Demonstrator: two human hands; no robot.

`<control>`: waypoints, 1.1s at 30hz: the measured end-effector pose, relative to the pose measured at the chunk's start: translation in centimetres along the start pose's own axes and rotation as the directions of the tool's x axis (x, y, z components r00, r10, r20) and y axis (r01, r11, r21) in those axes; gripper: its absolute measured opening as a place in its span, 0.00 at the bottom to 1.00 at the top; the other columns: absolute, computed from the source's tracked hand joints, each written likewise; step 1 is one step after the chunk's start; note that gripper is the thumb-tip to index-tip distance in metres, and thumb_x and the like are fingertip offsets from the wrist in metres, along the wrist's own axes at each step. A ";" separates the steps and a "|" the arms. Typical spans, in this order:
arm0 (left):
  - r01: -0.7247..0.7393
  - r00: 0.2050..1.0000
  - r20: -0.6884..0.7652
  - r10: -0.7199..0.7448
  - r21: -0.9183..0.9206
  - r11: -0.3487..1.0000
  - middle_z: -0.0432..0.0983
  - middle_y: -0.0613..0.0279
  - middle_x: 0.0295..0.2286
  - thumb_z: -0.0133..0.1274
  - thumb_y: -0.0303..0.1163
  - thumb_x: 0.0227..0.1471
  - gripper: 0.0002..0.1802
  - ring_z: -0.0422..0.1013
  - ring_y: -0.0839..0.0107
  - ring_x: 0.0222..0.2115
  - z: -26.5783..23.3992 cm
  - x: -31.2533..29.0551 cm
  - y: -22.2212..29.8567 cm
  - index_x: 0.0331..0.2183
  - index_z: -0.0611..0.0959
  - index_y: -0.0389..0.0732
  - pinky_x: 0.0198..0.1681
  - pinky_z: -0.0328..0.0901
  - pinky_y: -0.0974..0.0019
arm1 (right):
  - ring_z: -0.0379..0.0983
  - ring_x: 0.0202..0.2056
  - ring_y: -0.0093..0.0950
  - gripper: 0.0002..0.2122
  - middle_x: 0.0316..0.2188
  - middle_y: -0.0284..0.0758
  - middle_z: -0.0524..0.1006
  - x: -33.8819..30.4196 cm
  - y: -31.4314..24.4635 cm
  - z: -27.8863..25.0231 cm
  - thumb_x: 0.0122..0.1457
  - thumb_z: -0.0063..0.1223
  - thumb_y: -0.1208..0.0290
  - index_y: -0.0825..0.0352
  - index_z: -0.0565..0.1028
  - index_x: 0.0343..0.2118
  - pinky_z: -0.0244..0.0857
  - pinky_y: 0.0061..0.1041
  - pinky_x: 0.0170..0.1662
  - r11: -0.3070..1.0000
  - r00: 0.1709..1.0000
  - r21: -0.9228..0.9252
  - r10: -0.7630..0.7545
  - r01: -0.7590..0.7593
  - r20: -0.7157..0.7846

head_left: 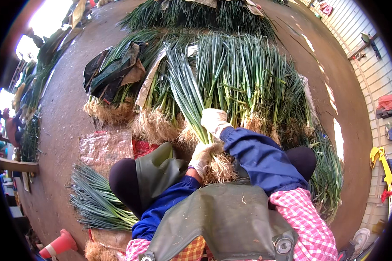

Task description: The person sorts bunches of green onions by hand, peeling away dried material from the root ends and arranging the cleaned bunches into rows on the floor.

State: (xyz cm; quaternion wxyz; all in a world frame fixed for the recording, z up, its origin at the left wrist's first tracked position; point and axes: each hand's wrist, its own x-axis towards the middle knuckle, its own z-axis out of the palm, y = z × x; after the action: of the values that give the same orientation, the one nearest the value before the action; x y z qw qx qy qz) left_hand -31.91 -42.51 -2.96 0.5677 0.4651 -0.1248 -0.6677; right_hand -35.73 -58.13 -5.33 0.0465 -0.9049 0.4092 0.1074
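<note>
- Between the knees, in the head view, the left hand (201, 157) in a pale glove has its fingers clenched around a bunch of green onions (191, 104) just above the pale roots (222, 168), which hang over the green apron (222, 217).
- The right hand (214, 121), also gloved, lies higher on the same bunch, fingers closed about the stalks where the leaves fan upward.
- Both forearms wear blue sleeves (261, 158) over pink checked cuffs.
- Beyond the hands, a big heap of green onions (248, 78) lies on the brown floor (69, 113), roots toward the person, leaves toward the far edge.
- Dark wrappings (113, 69) cover the heap's left part.
- A smaller sheaf of onions (96, 200) lies on the floor at the person's left, beside a clear plastic sheet (104, 148).
- A red cone (59, 245) lies near the lower left edge.
</note>
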 end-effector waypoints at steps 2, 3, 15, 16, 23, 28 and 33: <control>0.049 0.998 0.030 -0.046 -0.085 0.995 0.77 0.59 0.25 0.56 0.23 0.44 0.12 0.72 0.73 0.22 0.7 0.3 0.1 0.34 0.79 0.30 0.27 0.68 0.73 | 0.72 0.20 0.27 0.07 0.19 0.32 0.75 3.0 2.7 -0.1 0.54 0.50 0.67 0.62 0.78 0.24 0.67 0.27 0.23 0.980 0.980 -0.046 0.193 -0.191 0.041; 0.052 0.996 0.074 -0.046 -0.090 0.995 0.77 0.59 0.27 0.56 0.23 0.46 0.12 0.73 0.73 0.23 1.3 0.0 0.9 0.36 0.79 0.29 0.27 0.69 0.73 | 0.70 0.17 0.24 0.08 0.17 0.31 0.74 4.1 4.0 -0.9 0.54 0.52 0.65 0.63 0.77 0.24 0.66 0.25 0.21 0.950 0.949 -0.038 0.312 -0.311 0.043; -0.081 0.995 -0.093 0.039 -0.504 0.860 0.76 0.61 0.26 0.53 0.23 0.48 0.18 0.73 0.72 0.24 -2.2 -1.2 5.8 0.44 0.76 0.35 0.29 0.71 0.69 | 0.72 0.30 0.27 0.47 0.44 0.41 0.74 -0.5 -2.3 -3.7 0.50 0.61 0.53 0.68 0.43 0.64 0.68 0.28 0.37 0.358 0.806 0.750 0.451 -0.556 0.382; -0.062 0.997 -0.080 0.020 -0.569 0.820 0.76 0.60 0.25 0.53 0.24 0.48 0.18 0.73 0.71 0.24 -2.5 -1.0 5.1 0.44 0.76 0.35 0.30 0.71 0.68 | 0.73 0.34 0.29 0.52 0.45 0.41 0.74 -0.4 -3.4 -2.6 0.46 0.65 0.53 0.68 0.39 0.64 0.66 0.31 0.43 0.376 0.846 0.779 0.398 -0.502 0.354; -0.036 0.993 -0.113 -0.028 -0.535 0.844 0.74 0.60 0.24 0.53 0.25 0.48 0.15 0.73 0.67 0.23 -1.5 -0.1 4.9 0.41 0.77 0.37 0.28 0.72 0.65 | 0.77 0.35 0.34 0.55 0.38 0.40 0.77 3.1 -0.7 2.6 0.44 0.64 0.50 0.72 0.36 0.63 0.69 0.35 0.39 0.691 0.835 0.469 0.427 -0.549 0.348; -0.044 0.993 -0.116 -0.020 -0.522 0.852 0.76 0.57 0.25 0.55 0.24 0.47 0.09 0.74 0.67 0.22 -2.6 0.5 4.3 0.35 0.78 0.37 0.26 0.73 0.65 | 0.76 0.29 0.39 0.13 0.28 0.41 0.80 0.2 3.1 -0.9 0.50 0.56 0.61 0.66 0.78 0.32 0.67 0.39 0.34 0.754 0.925 0.575 0.379 -0.318 0.016; 0.015 0.998 -0.043 -0.049 -0.576 0.818 0.75 0.63 0.24 0.56 0.26 0.48 0.13 0.72 0.72 0.21 -0.4 -1.5 5.8 0.39 0.78 0.36 0.26 0.72 0.69 | 0.65 0.17 0.15 0.11 0.26 0.32 0.78 -4.9 9.5 -10.3 0.58 0.52 0.65 0.69 0.75 0.34 0.62 0.14 0.18 -0.185 0.975 0.979 0.188 -0.080 0.115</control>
State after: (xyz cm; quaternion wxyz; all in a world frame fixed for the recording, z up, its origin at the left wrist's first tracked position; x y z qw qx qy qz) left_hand -27.94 -42.95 1.55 0.6734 0.2929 0.1062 -0.6704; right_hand -44.37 -62.57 5.91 0.6939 -0.5020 0.4395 -0.2707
